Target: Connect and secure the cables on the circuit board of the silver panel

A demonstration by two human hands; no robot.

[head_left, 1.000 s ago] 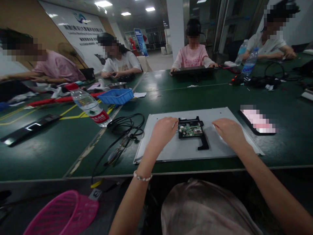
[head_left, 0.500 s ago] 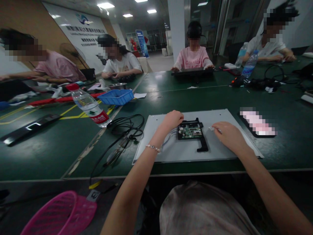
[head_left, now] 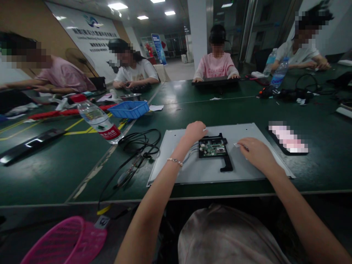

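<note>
A flat grey-white panel point(head_left: 165, 161) lies on the table before me. On it sits a black plastic bracket point(head_left: 227, 163) framing a green circuit board point(head_left: 211, 149), with thin pale cables point(head_left: 191, 149) running off its left side. At the bracket's upper left corner is my left hand point(head_left: 194, 132), its fingers curled together and pointing down; what they hold, if anything, is hidden. My right hand point(head_left: 255, 150) is closed above the panel, right of the board. It pinches a small white piece point(head_left: 235, 145), and something small and dark shows by its fingers.
Right of the panel lies a phone point(head_left: 288, 139). To the left are coiled black cables point(head_left: 140, 143), a tilted water bottle point(head_left: 96, 119), a blue basket point(head_left: 130, 109) and a long black object point(head_left: 31, 145). A pink basket point(head_left: 68, 238) stands below the table edge. Several people sit around the table.
The view has shifted slightly. Both hands keep nearly the same places over the panel, the right one still pinching the white piece.
</note>
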